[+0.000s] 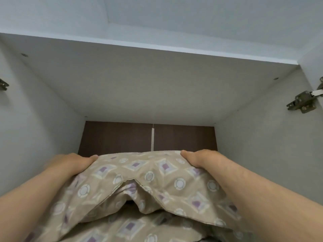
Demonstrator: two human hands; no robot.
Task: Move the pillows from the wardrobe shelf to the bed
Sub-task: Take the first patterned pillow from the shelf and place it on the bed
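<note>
Pulling the top pillow (157, 180) out is the step in hand. It lies on a second pillow (131, 227) inside the wardrobe, with its far edge near the brown back panel (113, 137). The left hand (73, 163) and right hand (199, 158) grip that far edge, one toward each corner. The thumbs are on top and the fingers are curled over behind it, out of sight. I judge it best to lift a little before drawing back, so the second pillow is not dragged off too. Keep both hands level, since the loose cover sags in the middle. Mind the hinge (302, 102) on the right wall as the pillow comes out.
</note>
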